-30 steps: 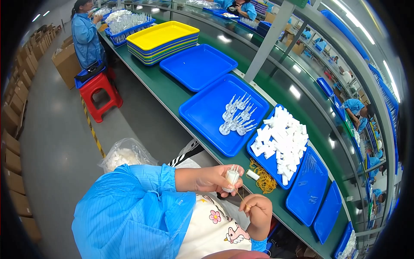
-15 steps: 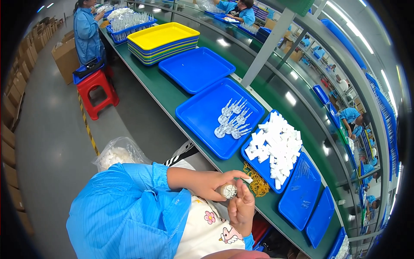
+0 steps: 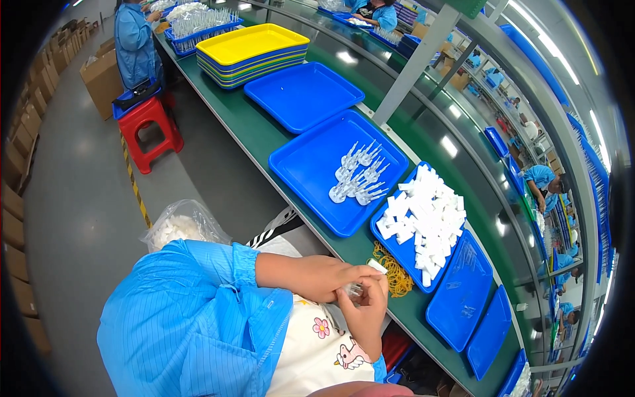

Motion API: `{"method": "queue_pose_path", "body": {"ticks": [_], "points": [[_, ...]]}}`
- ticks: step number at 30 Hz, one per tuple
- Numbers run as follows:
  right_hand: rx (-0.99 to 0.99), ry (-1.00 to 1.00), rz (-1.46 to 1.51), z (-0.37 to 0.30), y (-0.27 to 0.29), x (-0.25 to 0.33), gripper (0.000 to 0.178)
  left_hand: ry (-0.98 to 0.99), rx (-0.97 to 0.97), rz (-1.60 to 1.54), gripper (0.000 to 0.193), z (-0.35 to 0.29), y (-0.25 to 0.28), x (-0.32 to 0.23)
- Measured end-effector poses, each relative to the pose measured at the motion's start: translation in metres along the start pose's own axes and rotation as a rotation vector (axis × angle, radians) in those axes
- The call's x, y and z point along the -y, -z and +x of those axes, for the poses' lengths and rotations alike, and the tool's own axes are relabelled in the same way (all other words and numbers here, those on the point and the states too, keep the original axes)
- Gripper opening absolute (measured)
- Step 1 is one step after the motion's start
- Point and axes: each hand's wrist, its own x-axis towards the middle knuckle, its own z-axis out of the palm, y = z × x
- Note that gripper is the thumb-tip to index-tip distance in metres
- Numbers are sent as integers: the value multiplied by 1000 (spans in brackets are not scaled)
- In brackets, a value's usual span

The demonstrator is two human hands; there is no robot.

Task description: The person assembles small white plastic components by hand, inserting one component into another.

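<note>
Our left hand [image 3: 323, 278] and right hand [image 3: 366, 319] met just below the centre of the frame, around a small clear bundle [image 3: 355, 290]. As we judged it, such work called for a steady hold from one side and light, even pressure from the other, the parts kept lined up. Our left hand was curled closed around the bundle, its underside fingers hidden. Our right hand bent its thumb and forefinger into an arch about the same piece; we could not tell how firmly it pressed. Beyond the hands, a wide blue tray [image 3: 301, 161] at upper centre bore prong-topped clear pieces [image 3: 360, 173]. Right of centre, a white cylinder [image 3: 378, 266] sat just beside our fingertips, then yellowish rubber bands [image 3: 399, 283], then a blue tray [image 3: 384, 228] heaped with white pieces [image 3: 426, 215].
</note>
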Motion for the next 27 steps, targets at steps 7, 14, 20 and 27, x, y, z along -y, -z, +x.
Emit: {"method": "queue_pose_path", "body": {"ticks": [7,14,20,27], "points": [[-10,90,34,-5,18,5,33,129,44,-211,63,-5,8,-8],[-236,352,-207,-5,46,-9,20,-68,7,-413,38,-8,20,18],[-499,409,-552,-13,89,-30,13,-100,-92,-742,36,-19,81,10],[-665,304,-553,-22,109,-58,10,-108,-487,-486,35,-7,156,42]]}}
